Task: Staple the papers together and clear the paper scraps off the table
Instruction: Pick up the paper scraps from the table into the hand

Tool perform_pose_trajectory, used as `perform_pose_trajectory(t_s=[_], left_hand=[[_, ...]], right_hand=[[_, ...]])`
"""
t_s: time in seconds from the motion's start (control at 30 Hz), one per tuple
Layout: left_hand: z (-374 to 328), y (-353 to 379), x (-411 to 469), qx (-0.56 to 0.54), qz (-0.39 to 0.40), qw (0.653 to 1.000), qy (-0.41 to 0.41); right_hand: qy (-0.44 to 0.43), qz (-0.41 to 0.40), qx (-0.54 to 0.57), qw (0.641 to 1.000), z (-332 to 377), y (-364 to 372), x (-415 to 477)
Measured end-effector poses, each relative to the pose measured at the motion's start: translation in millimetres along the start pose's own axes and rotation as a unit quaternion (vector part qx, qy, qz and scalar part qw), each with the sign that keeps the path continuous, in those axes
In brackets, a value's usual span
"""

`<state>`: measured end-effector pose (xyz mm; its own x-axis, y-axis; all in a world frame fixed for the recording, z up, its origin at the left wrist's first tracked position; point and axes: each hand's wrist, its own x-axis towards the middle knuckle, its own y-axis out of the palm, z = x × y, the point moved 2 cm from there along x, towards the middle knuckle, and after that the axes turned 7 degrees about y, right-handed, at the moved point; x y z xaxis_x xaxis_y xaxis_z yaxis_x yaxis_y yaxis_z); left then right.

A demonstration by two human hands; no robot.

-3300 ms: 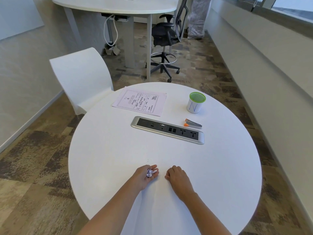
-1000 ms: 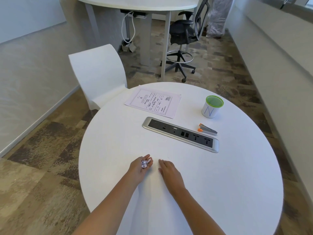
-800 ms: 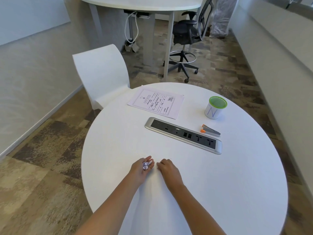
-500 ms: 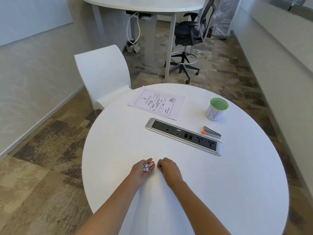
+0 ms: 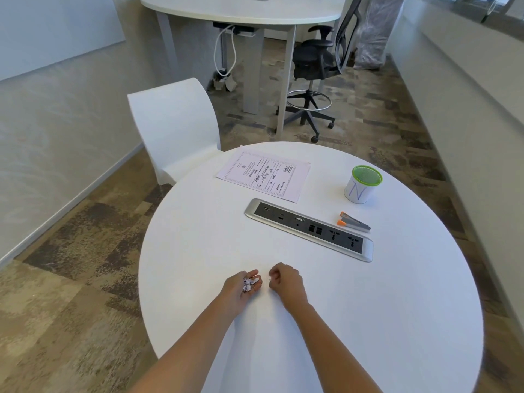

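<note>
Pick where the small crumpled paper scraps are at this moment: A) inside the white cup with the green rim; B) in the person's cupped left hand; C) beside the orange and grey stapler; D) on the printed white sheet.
B: the small crumpled paper scraps sit in the upturned, cupped left hand above the near part of the round white table.

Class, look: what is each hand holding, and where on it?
Left hand cups small crumpled white paper scraps in its palm; right hand is curled, contents unclear.
</note>
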<state>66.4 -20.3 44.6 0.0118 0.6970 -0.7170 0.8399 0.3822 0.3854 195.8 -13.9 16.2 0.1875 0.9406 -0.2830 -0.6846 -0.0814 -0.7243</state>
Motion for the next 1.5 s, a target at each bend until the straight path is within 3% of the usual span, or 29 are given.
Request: perform_pose_trajectory(t_s=[0.07, 0.13, 0.27, 0.37, 0.5, 0.67, 0.87, 1.07, 1.23, 1.3, 1.5], left_hand=[[0.2, -0.4, 0.3, -0.005, -0.003, 1.0, 0.002], [0.1, -1.9, 0.5, -0.007, -0.003, 1.0, 0.003], [2.2, -3.6, 0.9, 0.0, -0.005, 1.0, -0.005], [2.5, -4.2, 0.3, -0.001, -0.003, 1.0, -0.007], [2.2, -6.1, -0.2, -0.004, -0.004, 1.0, -0.004], [2.6, -9.3, -0.5, 0.001, -0.011, 1.0, 0.0], [-0.9, -11.2, -5.4, -0.002, -0.016, 1.0, 0.006], [-0.5, -12.9, -6.5, 0.001, -0.02, 1.0, 0.006], [-0.4, -12.7, -5.6, 0.008, -0.022, 1.0, -0.003], [0.9, -11.1, -6.1, 0.011, -0.016, 1.0, -0.011], [-0.1, -5.9, -9.3, 0.01, -0.006, 0.999, -0.037]], right_hand=[[0.044, -0.011, 0.136, 0.99, -6.8, -8.7, -3.0], [0.051, -0.035, 0.159, 0.985, -12.2, -15.0, -5.6], [0.028, -0.12, 0.038, 0.992, -20.4, -25.4, -5.7], [-0.017, -0.117, -0.092, 0.989, -20.6, -21.9, -9.0], [-0.083, -0.112, -0.154, 0.978, -15.8, -11.6, -18.4], [-0.132, -0.096, -0.121, 0.979, -5.0, 3.2, -27.2], [-0.095, -0.079, -0.089, 0.988, 4.0, 5.0, -19.8], [-0.09, -0.059, -0.161, 0.981, 7.0, 12.3, -20.1], [-0.067, -0.012, -0.152, 0.986, 10.6, 8.0, -23.6], [-0.064, -0.057, -0.126, 0.988, 11.2, 3.6, -16.9], [-0.262, -0.058, -0.155, 0.951, 35.9, -4.7, -31.4]])
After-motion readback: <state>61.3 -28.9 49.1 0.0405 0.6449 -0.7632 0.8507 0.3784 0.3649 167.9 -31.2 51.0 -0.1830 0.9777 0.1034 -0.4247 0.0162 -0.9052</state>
